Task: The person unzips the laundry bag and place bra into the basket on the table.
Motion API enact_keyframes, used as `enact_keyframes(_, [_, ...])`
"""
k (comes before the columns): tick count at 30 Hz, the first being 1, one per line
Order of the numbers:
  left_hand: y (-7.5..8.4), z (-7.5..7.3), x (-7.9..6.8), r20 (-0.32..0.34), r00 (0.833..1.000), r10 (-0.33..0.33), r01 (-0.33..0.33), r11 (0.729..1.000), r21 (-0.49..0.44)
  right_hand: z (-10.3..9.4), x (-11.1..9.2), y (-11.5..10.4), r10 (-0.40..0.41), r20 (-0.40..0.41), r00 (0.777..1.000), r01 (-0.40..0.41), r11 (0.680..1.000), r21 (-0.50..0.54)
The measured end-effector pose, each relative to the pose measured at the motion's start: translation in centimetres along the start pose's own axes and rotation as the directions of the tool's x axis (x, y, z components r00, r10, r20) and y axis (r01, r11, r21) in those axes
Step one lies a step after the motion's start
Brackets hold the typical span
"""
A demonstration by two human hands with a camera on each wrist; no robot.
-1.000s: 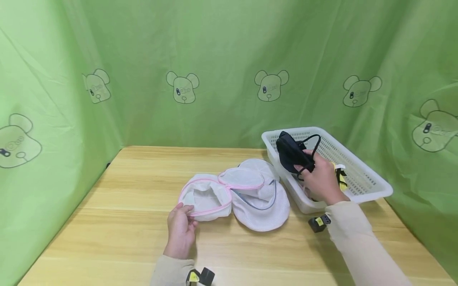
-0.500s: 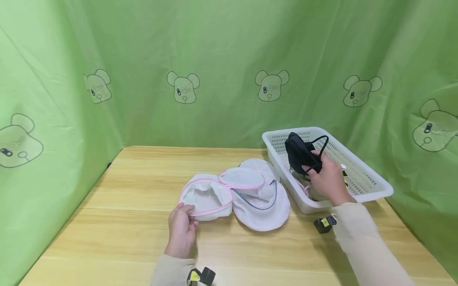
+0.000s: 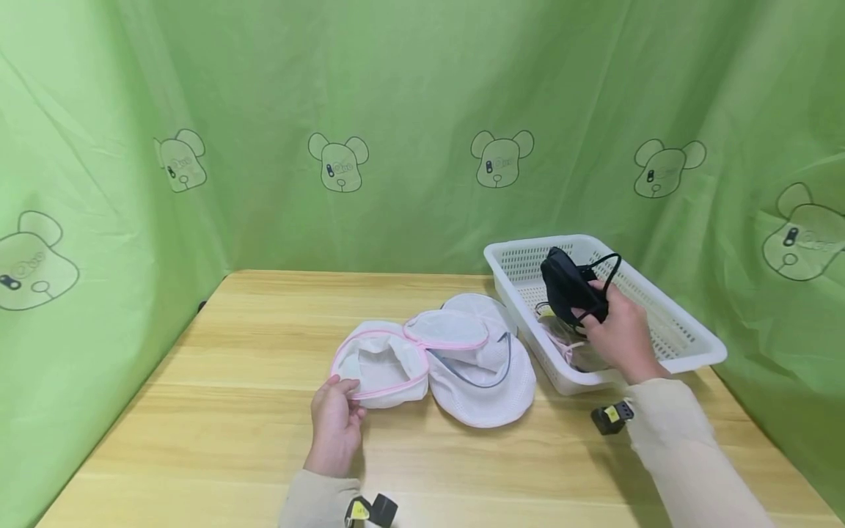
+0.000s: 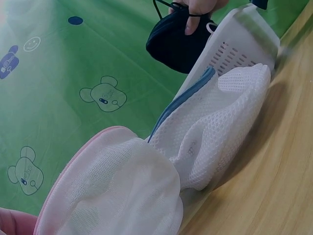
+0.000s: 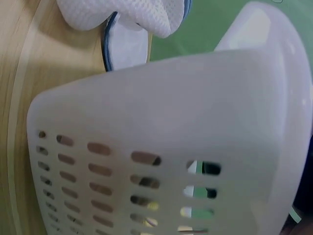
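Note:
My left hand [image 3: 334,425] pinches the near left rim of a small white mesh laundry bag [image 3: 399,400] with a pink zipper, its mouth spread and its round lid folded back to the right. In the left wrist view only a bit of that hand shows beside the bag. A larger white mesh laundry bag [image 3: 482,407] with a blue-grey zipper lies just right of it, partly under the lid. Over the basket [image 3: 703,356], my right hand [image 3: 620,330] grips a black cup-shaped cloth item [image 3: 568,290] with thin cord loops. The right wrist view shows mostly basket wall, not the grip.
The white perforated basket stands at the table's right back. Pinkish and brownish cloth things [image 3: 568,345] lie in it below my right hand, partly hidden. A wooden table [image 3: 218,381] carries everything; green curtains [image 3: 409,227] with bear heads surround it.
My right hand has moved right and slightly down with the black item, further over the basket. More of the cloth things inside now shows. The left hand and both bags stay put.

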State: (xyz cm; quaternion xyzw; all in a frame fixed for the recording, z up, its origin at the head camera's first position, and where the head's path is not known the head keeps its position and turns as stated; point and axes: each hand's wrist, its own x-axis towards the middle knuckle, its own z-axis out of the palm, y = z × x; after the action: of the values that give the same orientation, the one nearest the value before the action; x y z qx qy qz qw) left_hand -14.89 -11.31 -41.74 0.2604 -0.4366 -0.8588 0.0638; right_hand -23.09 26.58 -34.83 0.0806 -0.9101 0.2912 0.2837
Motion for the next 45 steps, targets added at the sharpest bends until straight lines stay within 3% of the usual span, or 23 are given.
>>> enact_keyframes(16, [0.0, 0.1, -0.1, -0.003, 1.000, 0.012, -0.012, 1.000, -0.001, -1.0, -0.4, 1.1, 0.038, 0.015, 0.999, -0.038, 0.998, -0.055])
enact_keyframes(28, [-0.1, 0.0, 0.0, -0.004, 1.000, 0.007, -0.007, 1.000, 0.006, -1.2, -0.6, 1.6, 0.083, -0.015, 0.996, -0.084, 0.994, -0.076])
enact_keyframes(38, [-0.1, 0.1, 0.1, -0.012, 1.000, 0.014, -0.014, 1.000, 0.020, -1.1, -0.9, 1.9, 0.062, -0.058, 0.996, -0.067, 0.994, -0.091])
enact_keyframes(45, [-0.3, 0.0, 0.2, -0.012, 1.000, 0.015, -0.015, 1.000, 0.017, -1.0, -1.1, 2.1, 0.093, -0.041, 0.995, -0.096, 0.991, -0.093])
